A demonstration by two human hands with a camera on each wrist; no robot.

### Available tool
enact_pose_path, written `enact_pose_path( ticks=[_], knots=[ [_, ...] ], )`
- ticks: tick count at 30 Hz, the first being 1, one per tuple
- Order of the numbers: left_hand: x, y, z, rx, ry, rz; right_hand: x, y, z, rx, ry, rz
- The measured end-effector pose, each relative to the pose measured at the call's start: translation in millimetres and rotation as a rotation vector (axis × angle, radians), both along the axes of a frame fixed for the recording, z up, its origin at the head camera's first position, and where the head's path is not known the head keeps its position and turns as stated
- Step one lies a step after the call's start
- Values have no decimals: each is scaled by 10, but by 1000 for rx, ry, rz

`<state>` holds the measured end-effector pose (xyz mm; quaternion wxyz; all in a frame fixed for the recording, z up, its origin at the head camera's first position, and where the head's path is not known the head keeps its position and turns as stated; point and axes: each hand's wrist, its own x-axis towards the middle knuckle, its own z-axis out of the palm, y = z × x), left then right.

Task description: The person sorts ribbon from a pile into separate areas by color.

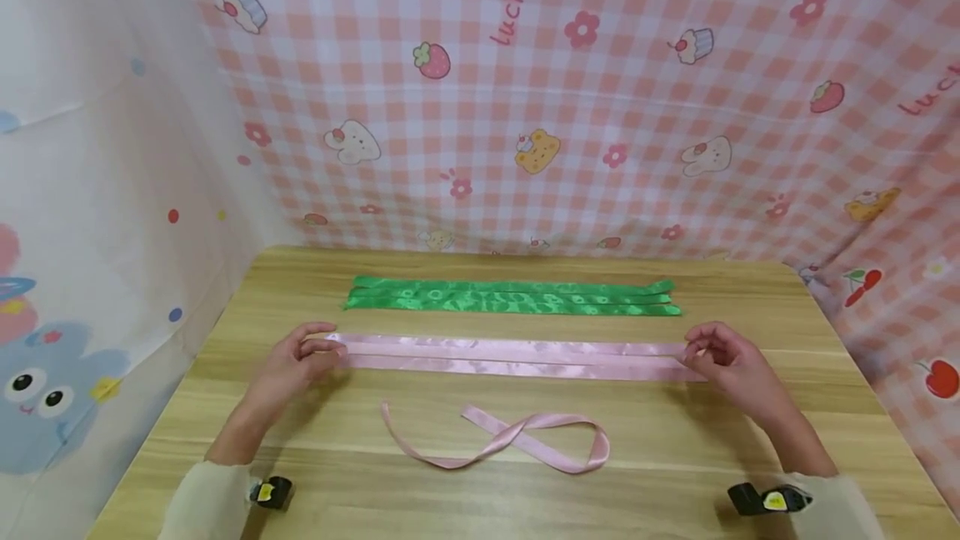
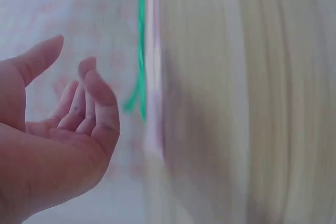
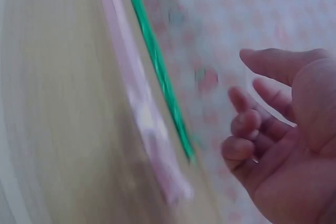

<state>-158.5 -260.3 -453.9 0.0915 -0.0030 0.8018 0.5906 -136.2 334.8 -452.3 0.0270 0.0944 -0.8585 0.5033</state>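
Observation:
Two pink satin ribbons [image 1: 487,347] lie straight, side by side, across the middle of the table. My left hand [image 1: 303,357] is at their left end, overlapping it in the head view. In the left wrist view, that hand [image 2: 79,124] has thumb and fingers parted with nothing between them. At the right end is my right hand [image 1: 723,357]. The right wrist view shows this hand [image 3: 283,124] with loosely bent fingers, thumb apart, holding nothing. Nearer the front, a loose pink ribbon [image 1: 558,421] lies in a twisted loop.
Several green ribbons [image 1: 510,297] lie in parallel behind the pink pair. The wooden table [image 1: 660,490] meets a pink checked cloth [image 1: 480,107] at the back. White patterned cloth [image 1: 90,173] hangs along the left side.

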Motion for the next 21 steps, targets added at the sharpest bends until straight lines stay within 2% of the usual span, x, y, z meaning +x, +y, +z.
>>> enact_pose_path(
  ticks=[6, 11, 14, 16, 18, 21],
  knots=[
    [128, 586, 6, -21, -9, -257, 5, -520, 79, 62, -19, 296],
    [297, 1096, -5, -73, -11, -459, 34, -951, 86, 104, -65, 472],
    [400, 1350, -50, -144, 34, -525, 44, -1180, 60, 110, -94, 523],
    [454, 1483, -95, -199, 89, -559, 41, -1306, 30, 112, -105, 537],
    [493, 1582, -146, -244, 132, -576, 35, -1409, -3, 109, -113, 535],
    [525, 1666, -197, -256, 175, -578, 26, -1538, -58, 109, -107, 528]
  ],
)
